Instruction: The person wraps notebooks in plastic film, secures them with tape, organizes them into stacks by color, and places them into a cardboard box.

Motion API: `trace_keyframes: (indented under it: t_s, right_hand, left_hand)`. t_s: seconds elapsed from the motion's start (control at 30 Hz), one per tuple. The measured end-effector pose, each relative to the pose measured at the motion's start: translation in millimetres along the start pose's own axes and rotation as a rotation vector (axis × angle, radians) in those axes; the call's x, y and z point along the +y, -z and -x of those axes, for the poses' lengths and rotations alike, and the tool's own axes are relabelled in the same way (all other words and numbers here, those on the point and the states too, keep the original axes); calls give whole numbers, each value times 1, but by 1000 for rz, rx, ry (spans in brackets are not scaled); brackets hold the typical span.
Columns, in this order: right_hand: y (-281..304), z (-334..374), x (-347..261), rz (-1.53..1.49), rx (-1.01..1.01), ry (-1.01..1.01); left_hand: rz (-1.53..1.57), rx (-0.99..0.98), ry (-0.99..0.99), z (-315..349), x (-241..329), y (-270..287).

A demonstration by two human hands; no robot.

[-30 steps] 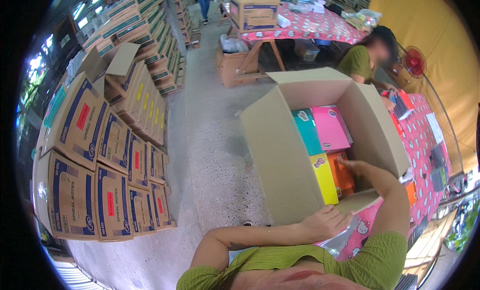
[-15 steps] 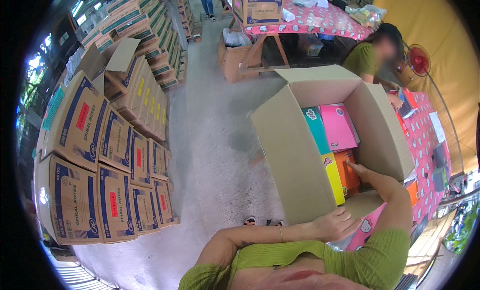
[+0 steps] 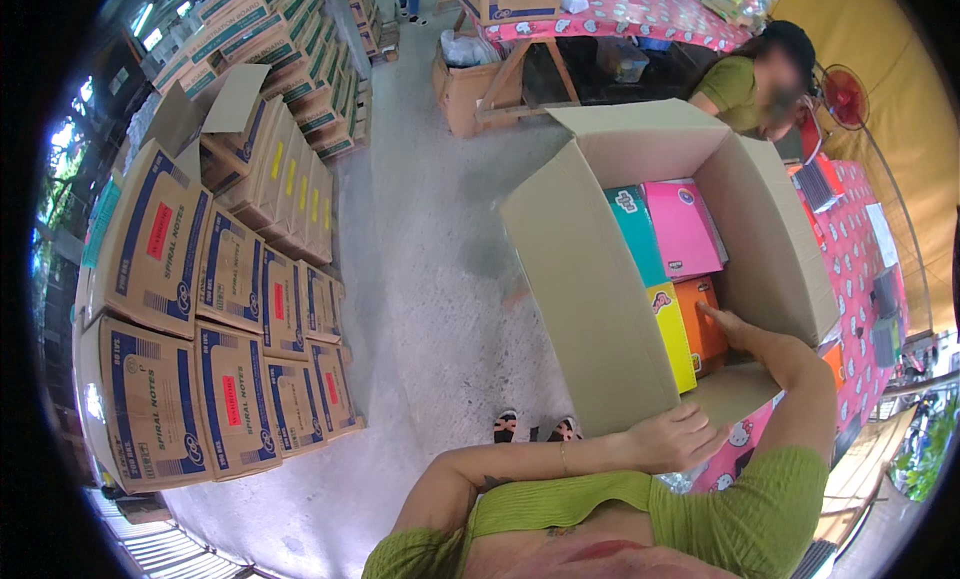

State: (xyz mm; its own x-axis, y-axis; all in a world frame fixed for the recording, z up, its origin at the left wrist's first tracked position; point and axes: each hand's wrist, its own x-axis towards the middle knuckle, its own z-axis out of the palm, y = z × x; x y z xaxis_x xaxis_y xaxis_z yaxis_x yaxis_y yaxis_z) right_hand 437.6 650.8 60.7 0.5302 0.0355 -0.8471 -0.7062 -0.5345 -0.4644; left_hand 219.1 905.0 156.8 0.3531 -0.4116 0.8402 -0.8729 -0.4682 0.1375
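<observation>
A large open cardboard box (image 3: 590, 279) stands at the right with its flaps up. Inside lie stacks of notebooks with bright covers: teal (image 3: 634, 234), pink (image 3: 684, 229), yellow (image 3: 672, 341) and orange (image 3: 702, 339). My right hand (image 3: 732, 324) reaches over the near side into the box. Its thumb rests on the orange notebooks' cover, while the other fingers are mostly hidden along the stack's right side. At the box's near left corner, my left hand (image 3: 678, 441) is closed, fingers curled at the edge of the near flap.
Printed cartons (image 3: 235, 399) are stacked at the left, with more cartons (image 3: 285, 54) behind. A co-worker (image 3: 745, 84) sits beyond the box near a pink-covered table (image 3: 860, 269) holding notebooks. Another pink table (image 3: 620, 19) stands at the back, a red fan (image 3: 843, 97) at the right.
The view has shifted slightly. My hands keep nearly the same places at the box and the orange notebooks. The co-worker's hand has risen from the notebooks toward the head.
</observation>
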Motion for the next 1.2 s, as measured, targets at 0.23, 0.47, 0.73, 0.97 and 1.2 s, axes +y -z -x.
trace_keyframes:
  t_s: [0.23,0.47,0.73,0.97,1.2]
  right_hand:
    - [21,-30,14,119,129,-21]
    - [4,-8,-12,215,113,-50]
    - [0,8,-20,306,198,-94]
    - [29,-37,18,-38,-106,-65]
    - [23,-17,3,-246,-160,-36]
  left_hand:
    - [-13,-49,5,-1,1,1]
    - [-29,-105,2,-4,-2,6]
    - [-37,-139,-4,-3,-3,4]
    - [-34,-106,-23,-7,-3,1]
    - [-18,-117,-13,-4,-6,2]
